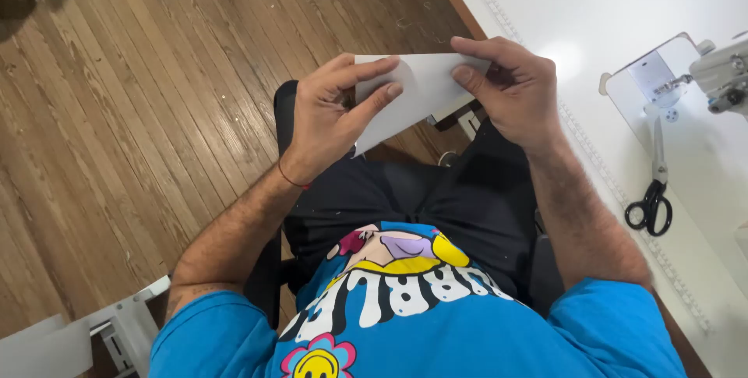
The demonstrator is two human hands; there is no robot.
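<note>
Above the lap, over dark trousers: both hands, left (331,117) and right (510,86), pinching a flat white fabric piece (417,93) by its edges. Lying far right on the white table (569,4), black-handled scissors (653,191) beside a sewing machine (721,70).

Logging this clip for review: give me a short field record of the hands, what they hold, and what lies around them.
left hand: pinches the left part of a white sheet
right hand: pinches the sheet's right end
sheet: folded, held above the lap, off the table
scissors: black-handled, lying on the white table, untouched
sewing machine: at the table's far edge, partly out of view
floor: wooden boards
</note>
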